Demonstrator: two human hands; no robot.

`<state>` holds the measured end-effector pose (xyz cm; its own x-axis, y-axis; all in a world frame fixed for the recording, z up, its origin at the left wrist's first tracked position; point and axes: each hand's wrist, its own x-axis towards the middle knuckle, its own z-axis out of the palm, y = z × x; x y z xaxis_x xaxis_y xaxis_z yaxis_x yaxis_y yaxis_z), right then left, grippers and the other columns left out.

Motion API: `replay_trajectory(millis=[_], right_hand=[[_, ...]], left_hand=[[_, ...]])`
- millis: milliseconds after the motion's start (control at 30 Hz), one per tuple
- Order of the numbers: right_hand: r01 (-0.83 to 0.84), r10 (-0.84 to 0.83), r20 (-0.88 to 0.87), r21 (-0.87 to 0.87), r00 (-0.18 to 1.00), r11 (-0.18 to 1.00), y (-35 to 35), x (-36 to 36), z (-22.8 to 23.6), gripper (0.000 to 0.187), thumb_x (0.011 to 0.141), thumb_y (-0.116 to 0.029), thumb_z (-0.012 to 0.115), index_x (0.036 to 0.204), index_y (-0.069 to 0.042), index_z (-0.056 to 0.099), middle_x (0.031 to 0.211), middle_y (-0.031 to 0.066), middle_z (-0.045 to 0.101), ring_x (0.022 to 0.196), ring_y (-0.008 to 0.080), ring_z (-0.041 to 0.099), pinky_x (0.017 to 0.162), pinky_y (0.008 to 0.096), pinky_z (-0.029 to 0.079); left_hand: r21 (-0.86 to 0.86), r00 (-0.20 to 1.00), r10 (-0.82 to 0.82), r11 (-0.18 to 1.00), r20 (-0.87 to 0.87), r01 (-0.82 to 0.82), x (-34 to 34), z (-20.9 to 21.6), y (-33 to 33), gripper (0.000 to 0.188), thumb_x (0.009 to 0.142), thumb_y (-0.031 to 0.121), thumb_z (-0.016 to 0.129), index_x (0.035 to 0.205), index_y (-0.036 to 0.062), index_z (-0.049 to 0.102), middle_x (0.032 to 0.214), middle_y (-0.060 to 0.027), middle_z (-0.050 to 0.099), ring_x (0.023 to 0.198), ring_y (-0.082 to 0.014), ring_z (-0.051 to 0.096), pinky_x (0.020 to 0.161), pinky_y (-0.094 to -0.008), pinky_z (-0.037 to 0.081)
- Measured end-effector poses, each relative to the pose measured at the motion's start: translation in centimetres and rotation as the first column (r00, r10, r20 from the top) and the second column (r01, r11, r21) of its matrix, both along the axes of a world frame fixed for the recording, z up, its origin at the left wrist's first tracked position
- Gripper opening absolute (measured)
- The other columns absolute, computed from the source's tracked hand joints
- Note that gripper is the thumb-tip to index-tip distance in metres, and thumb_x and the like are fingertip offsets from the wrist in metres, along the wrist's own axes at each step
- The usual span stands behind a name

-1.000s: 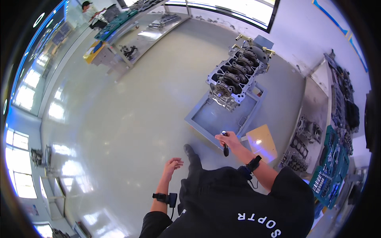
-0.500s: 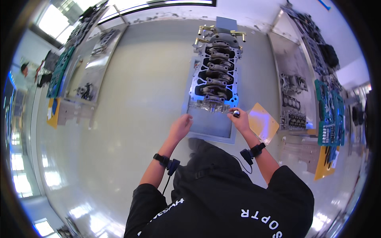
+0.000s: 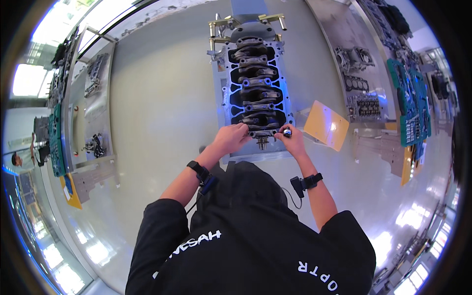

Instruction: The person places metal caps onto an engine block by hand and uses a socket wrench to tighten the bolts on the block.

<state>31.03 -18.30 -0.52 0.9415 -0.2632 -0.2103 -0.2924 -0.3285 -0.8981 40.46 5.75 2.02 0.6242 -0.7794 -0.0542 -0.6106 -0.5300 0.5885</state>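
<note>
An engine block (image 3: 226, 93) stands in front of me, its open side up and its crankshaft (image 3: 255, 93) exposed with bearing caps across it. My left hand (image 3: 233, 138) is at the block's near left corner, fingers bent together by the nearest bearing cap (image 3: 262, 133); whatever lies under the fingertips is hidden. At the near right corner, my right hand (image 3: 292, 140) is closed around a tool with a round chrome end (image 3: 287, 132). The rest of that tool is mostly hidden by the hand. Between both hands, the crankshaft's toothed snout (image 3: 263, 143) points toward me.
Brass-coloured stand arms (image 3: 272, 19) hold the block's far end. A yellow panel (image 3: 326, 126) sits just right of my right hand. Metal benches with engine parts (image 3: 364, 105) and a teal tool case (image 3: 407, 103) line the right; another bench (image 3: 101, 118) runs along the left.
My left hand has moved forward and right, from beside the block onto its near end. My right hand keeps the chrome-ended tool near the right corner. The whole view has shifted.
</note>
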Motion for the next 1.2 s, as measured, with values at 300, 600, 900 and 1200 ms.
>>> replay_trajectory(millis=[300,600,900,1200], right_hand=[[0.242,-0.234,0.089,-0.092,0.968,0.966,1.8,0.1,-0.2,0.024,0.07,-0.009,0.076,0.084,-0.003,0.057,0.066,0.0108,0.061,0.061,0.0204,0.06,0.058,0.0319,0.045],[0.464,-0.461,-0.101,0.01,0.882,0.886,2.4,-1.1,3.2,0.026,0.072,-0.019,0.077,0.08,-0.004,0.057,0.061,0.0002,0.055,0.058,0.0105,0.049,0.057,0.0276,0.042],[0.447,-0.976,-0.179,0.888,0.125,-0.106,1.5,-3.6,6.5,0.03,0.08,-0.027,0.054,0.059,-0.01,0.041,0.045,-0.001,0.032,0.039,0.0104,0.025,0.042,0.0283,0.022],[-0.02,-0.846,-0.286,0.95,-0.451,-0.311,6.1,-10.3,4.4,0.025,0.073,-0.02,0.045,0.054,-0.012,0.032,0.043,-0.0019,0.024,0.038,0.0112,0.017,0.042,0.0274,0.018]], left_hand=[[0.163,0.892,-0.419,0.905,0.171,0.394,3.6,-0.7,-1.4,0.025,0.079,0.03,0.057,0.081,0.0064,0.05,0.074,-0.0095,0.058,0.065,-0.0289,0.061,0.052,-0.0416,0.048],[0.276,0.796,-0.605,0.77,0.027,0.576,5.4,0.8,-4.0,0.03,0.079,0.034,0.055,0.078,0.0043,0.053,0.063,-0.014,0.061,0.058,-0.0324,0.061,0.053,-0.0435,0.048],[0.288,0.586,-0.808,0.546,-0.068,0.787,8.0,1.3,-5.6,0.036,0.084,0.037,0.051,0.075,0.0024,0.055,0.058,-0.017,0.06,0.057,-0.0363,0.06,0.054,-0.0463,0.047],[0.387,0.489,-0.872,0.439,-0.034,0.811,7.7,1.2,-6.9,0.041,0.085,0.041,0.046,0.074,0.0026,0.059,0.063,-0.018,0.062,0.061,-0.0362,0.062,0.059,-0.0467,0.048]])
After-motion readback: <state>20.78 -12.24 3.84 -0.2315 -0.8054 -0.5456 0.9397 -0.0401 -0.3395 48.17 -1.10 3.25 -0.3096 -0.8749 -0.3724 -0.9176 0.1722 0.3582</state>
